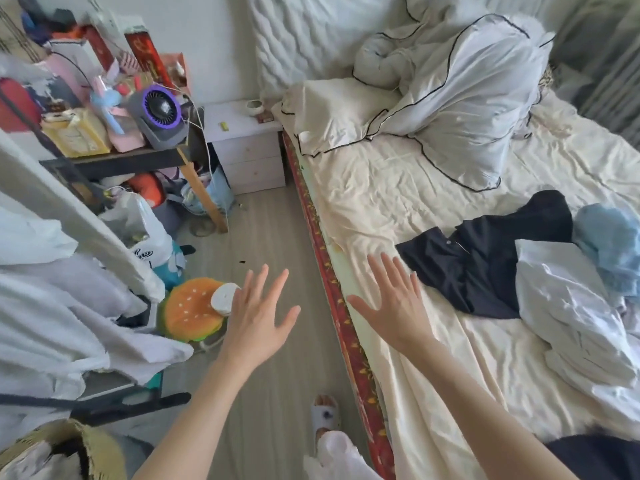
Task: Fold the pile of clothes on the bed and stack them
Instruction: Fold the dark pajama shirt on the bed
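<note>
The bed [398, 209] is the landmark. On it, right of the middle, lies the pile of clothes [540, 271]; behind the pile lie pillows [460, 109]. Left of the bed stands a nightstand [246, 147].

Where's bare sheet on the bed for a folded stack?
Bare cream sheet lies between the white black-piped pillow, the black garment and the bed's red edge. Crowded right: white garment, blue cloth.

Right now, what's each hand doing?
Left hand: open, fingers spread, holding nothing.
Right hand: open, fingers spread, holding nothing.
</note>
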